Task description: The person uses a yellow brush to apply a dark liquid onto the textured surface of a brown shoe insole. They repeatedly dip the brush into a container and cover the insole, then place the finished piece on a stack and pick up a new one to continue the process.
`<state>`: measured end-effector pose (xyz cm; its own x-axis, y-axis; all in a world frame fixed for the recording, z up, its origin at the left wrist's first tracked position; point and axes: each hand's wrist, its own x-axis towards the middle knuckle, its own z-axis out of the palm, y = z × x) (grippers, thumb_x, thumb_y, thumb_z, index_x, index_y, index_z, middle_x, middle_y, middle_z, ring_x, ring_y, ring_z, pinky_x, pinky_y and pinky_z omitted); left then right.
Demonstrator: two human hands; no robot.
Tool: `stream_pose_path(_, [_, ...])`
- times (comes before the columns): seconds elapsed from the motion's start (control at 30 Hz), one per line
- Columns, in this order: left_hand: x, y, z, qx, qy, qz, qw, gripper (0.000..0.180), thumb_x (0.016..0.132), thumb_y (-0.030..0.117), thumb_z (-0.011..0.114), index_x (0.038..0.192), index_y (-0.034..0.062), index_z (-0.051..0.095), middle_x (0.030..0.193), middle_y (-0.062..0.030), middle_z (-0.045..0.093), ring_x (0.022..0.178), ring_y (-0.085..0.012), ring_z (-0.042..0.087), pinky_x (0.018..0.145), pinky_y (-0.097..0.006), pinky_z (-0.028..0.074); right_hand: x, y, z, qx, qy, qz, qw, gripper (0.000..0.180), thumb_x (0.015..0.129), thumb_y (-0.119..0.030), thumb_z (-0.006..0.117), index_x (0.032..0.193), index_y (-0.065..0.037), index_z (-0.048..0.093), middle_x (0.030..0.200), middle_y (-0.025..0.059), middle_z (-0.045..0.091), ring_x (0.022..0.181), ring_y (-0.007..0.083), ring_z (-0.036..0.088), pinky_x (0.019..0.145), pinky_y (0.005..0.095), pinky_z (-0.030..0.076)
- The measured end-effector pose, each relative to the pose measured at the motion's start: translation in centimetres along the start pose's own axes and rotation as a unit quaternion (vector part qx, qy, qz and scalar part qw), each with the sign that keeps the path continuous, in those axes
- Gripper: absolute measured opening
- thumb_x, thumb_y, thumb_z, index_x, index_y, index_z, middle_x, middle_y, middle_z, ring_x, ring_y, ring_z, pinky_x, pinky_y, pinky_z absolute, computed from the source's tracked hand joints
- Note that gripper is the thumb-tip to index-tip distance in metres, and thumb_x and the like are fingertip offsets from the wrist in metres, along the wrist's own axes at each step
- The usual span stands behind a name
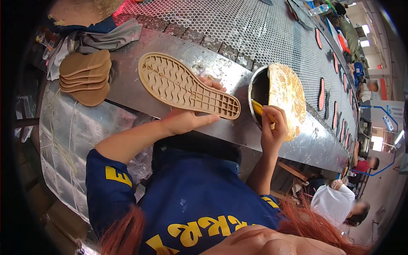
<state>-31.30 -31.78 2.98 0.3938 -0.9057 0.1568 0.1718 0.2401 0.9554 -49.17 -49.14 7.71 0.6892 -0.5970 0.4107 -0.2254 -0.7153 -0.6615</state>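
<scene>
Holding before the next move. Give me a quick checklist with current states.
1. Tan shoe sole gripped: ok, the left hand has it, thumb along the near edge, fingers at the far edge.
2. Sole's patterned face toward the camera: ok, wavy ribs and grid cells both show.
3. Yellow handle gripped: ok, in the right hand, at the opening of the round container.
4. Working end loaded: cannot tell, it is out of sight.
5. Container opening fully uncovered: not ok, a yellowish cover hides part of it.
6. More soles within view: ok, a stack of tan soles at the left.
</scene>
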Motion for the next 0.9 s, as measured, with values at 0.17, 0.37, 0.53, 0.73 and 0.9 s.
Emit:
stream_pose_path(0.17, [-0.1, 0.6, 0.0, 0.042, -0.011, 0.021, 0.999, 0.070, 0.075, -0.004, 0.070, 0.133, 0.0069, 0.031, 0.130, -0.0111, 0.046, 0.127, -0.0221, 0.044, 0.107, -0.039, 0.035, -0.9, 1.0, -0.7, 0.229, 0.037, 0.161, 0.959, 0.011, 0.087, 0.007, 0.055, 0.095, 0.001, 0.061, 0.101, 0.0104, 0.061, 0.080, 0.0147, 0.060, 0.067, 0.0246, 0.048])
stream_pose_path(0.37, [-0.2, 1.0, 0.2, 0.073, 0.016, 0.098, 0.992, 0.062, 0.074, -0.002, 0.070, 0.127, 0.0047, 0.038, 0.124, -0.0129, 0.051, 0.123, -0.0236, 0.048, 0.105, -0.039, 0.037, -1.1, 0.1, -0.1, 0.386, 0.158, 0.141, 0.898, 0.017, 0.098, -0.011, 0.049, 0.105, 0.004, 0.053, 0.113, 0.0199, 0.057, 0.084, 0.0264, 0.065, 0.073, 0.0331, 0.057])
stream_pose_path(0.53, [-0.1, 2.1, -0.2, 0.170, 0.004, 0.057, 0.984, 0.062, 0.073, 0.000, 0.069, 0.127, 0.0038, 0.038, 0.123, -0.0127, 0.052, 0.121, -0.0231, 0.049, 0.104, -0.037, 0.038, -3.4, -0.8, 2.0, 0.307, 0.169, 0.049, 0.935, 0.027, 0.097, -0.024, 0.054, 0.098, 0.004, 0.056, 0.107, 0.0193, 0.060, 0.094, 0.0258, 0.061, 0.081, 0.0353, 0.052])
stream_pose_path(0.73, [0.2, 3.7, -0.1, 0.215, -0.009, 0.043, 0.976, 0.062, 0.074, 0.001, 0.069, 0.127, 0.0050, 0.038, 0.123, -0.0113, 0.052, 0.121, -0.0214, 0.050, 0.103, -0.036, 0.039, -4.0, -3.0, 2.4, 0.087, 0.096, -0.070, 0.989, 0.032, 0.093, -0.029, 0.060, 0.097, 0.003, 0.064, 0.102, 0.0187, 0.063, 0.090, 0.0262, 0.062, 0.081, 0.0329, 0.049])
stream_pose_path(0.9, [-0.1, 3.6, -0.2, 0.289, -0.015, 0.099, 0.952, 0.065, 0.073, 0.001, 0.071, 0.127, 0.0076, 0.035, 0.124, -0.0109, 0.050, 0.122, -0.0222, 0.048, 0.102, -0.036, 0.039, -4.4, -2.9, 3.1, 0.051, 0.093, -0.079, 0.991, 0.030, 0.092, -0.027, 0.062, 0.098, 0.002, 0.065, 0.101, 0.0185, 0.064, 0.090, 0.0274, 0.063, 0.077, 0.0329, 0.052])
